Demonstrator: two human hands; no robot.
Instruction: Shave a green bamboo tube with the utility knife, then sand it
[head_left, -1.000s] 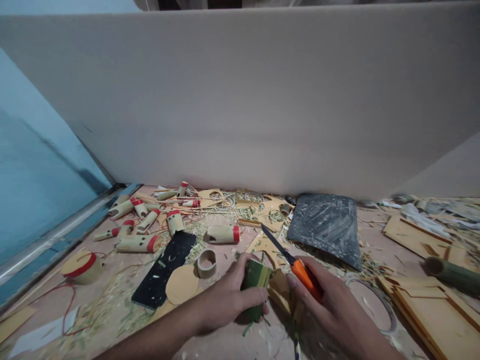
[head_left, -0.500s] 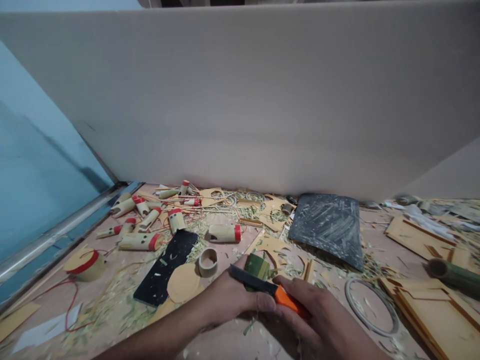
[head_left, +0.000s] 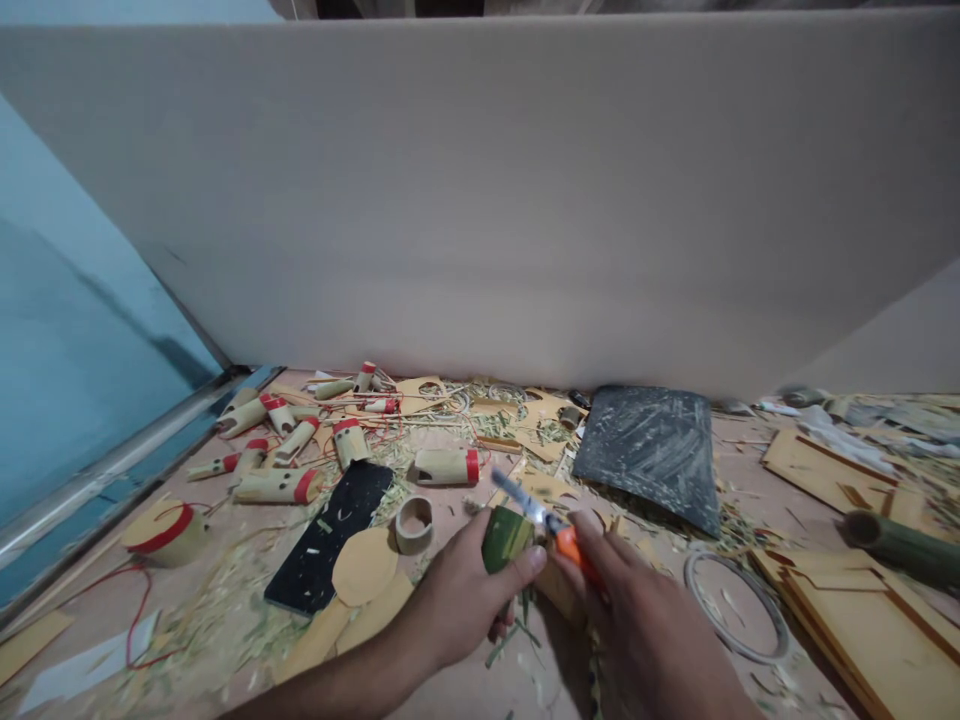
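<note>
My left hand (head_left: 469, 590) is closed round a short green bamboo piece (head_left: 504, 538), whose side shows a paler, shaved patch. The thumb lies along its near side. My right hand (head_left: 637, 610) grips the orange handle of a knife (head_left: 576, 556). Its blade, blurred by motion, points up and to the left, raised just above and beyond the bamboo. A pale bamboo ring (head_left: 415, 525) stands left of the hands, near a round yellowish disc (head_left: 365, 567) and a black slab (head_left: 330, 537).
Several bamboo tubes with red bands (head_left: 277, 486) lie at the left among red strings and shavings. A dark, scratched sheet (head_left: 649, 455) rests behind the right hand. At the right are a large ring (head_left: 736, 606), a green bamboo tube (head_left: 904, 548) and yellowish boards (head_left: 874, 635).
The knife blade has lifted off the bamboo and now points more steeply upward. My left hand has turned, with its thumb drawn back from the knife handle, and more of the bamboo's shaved side shows.
</note>
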